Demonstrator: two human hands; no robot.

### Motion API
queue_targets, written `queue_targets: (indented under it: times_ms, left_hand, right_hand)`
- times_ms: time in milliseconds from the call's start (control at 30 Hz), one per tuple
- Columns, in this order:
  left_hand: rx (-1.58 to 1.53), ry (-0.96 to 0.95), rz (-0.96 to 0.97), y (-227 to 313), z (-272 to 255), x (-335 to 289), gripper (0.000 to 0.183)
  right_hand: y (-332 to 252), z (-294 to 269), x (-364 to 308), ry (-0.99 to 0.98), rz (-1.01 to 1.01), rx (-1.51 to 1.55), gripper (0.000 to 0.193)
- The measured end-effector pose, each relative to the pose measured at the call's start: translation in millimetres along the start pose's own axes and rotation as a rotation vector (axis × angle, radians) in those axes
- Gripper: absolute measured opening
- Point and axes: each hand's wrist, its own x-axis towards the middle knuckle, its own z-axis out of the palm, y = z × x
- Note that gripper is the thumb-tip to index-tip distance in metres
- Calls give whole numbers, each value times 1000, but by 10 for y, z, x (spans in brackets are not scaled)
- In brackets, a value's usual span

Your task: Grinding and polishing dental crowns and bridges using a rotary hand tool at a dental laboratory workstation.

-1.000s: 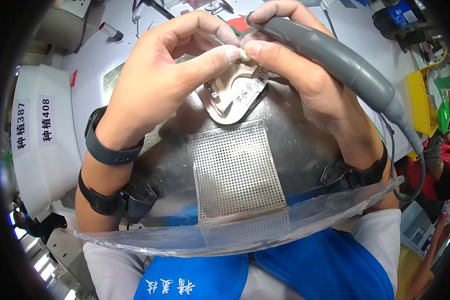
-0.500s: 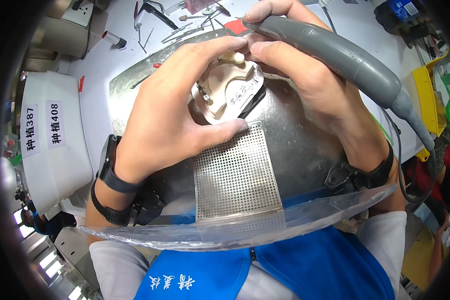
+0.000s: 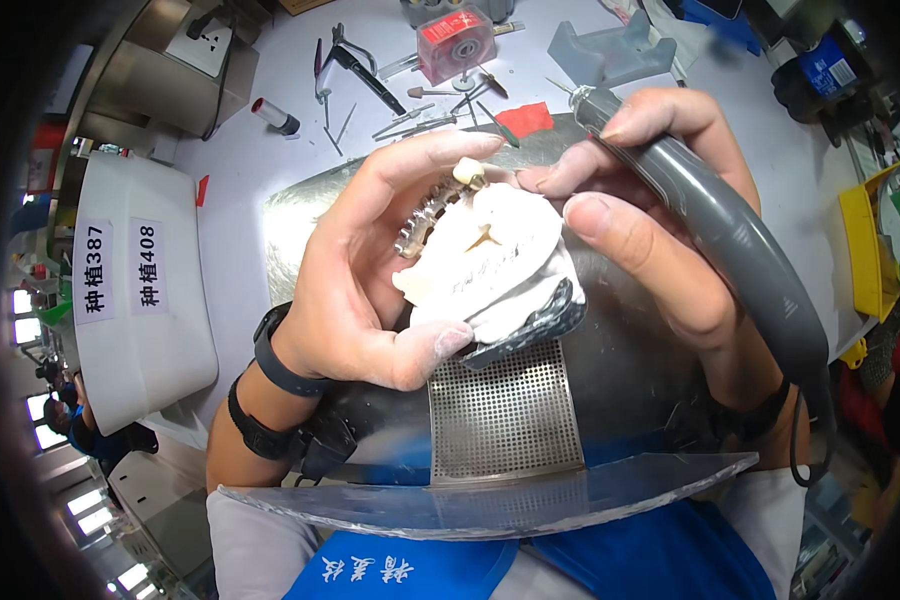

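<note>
My left hand (image 3: 342,270) is wrapped round a white plaster dental model (image 3: 505,245) with a dark base (image 3: 530,335). The model is tilted, its handwritten side facing me. A shiny metal framework (image 3: 425,218) runs along its left rim, and a tooth-coloured crown (image 3: 467,172) sits at its top, near my left fingertips. A grey dental handpiece (image 3: 745,245) lies in my right hand (image 3: 670,265), with its thin bur (image 3: 558,85) pointing up and away from the model. My right thumb and fingertips are close to the model's right side; whether they touch it I cannot tell.
Below the model is a perforated metal plate (image 3: 505,420) on a metal work surface; a clear shield (image 3: 490,500) crosses in front of me. Burs and tools (image 3: 410,125), a red tape dispenser (image 3: 457,45) and a grey holder (image 3: 610,52) stand behind. A white bin (image 3: 140,350) is at left.
The model has been tilted and turned, so its side and dark base now show more. The handpiece has swung steeper, its bur now visible. The view has shifted, showing more of the table behind.
</note>
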Motion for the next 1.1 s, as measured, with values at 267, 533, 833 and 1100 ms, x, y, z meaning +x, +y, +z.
queue_targets:
  times_ms: [267, 533, 833, 1100]
  left_hand:
    - [-186, -2, -97, 79, 113, -44, 97]
    - [454, -45, 56, -32, 6, 19, 83]
    - [726, 97, -54, 237, 354, -22, 42]
    - [565, -99, -495, 313, 110, 177, 36]
  right_hand:
    - [-32, 1, -68, -5, -39, -6, 41]
    - [209, -94, 63, 63, -328, -293, 26]
    - [538, 83, 176, 135, -217, -200, 29]
    - [290, 70, 11, 92, -109, -229, 38]
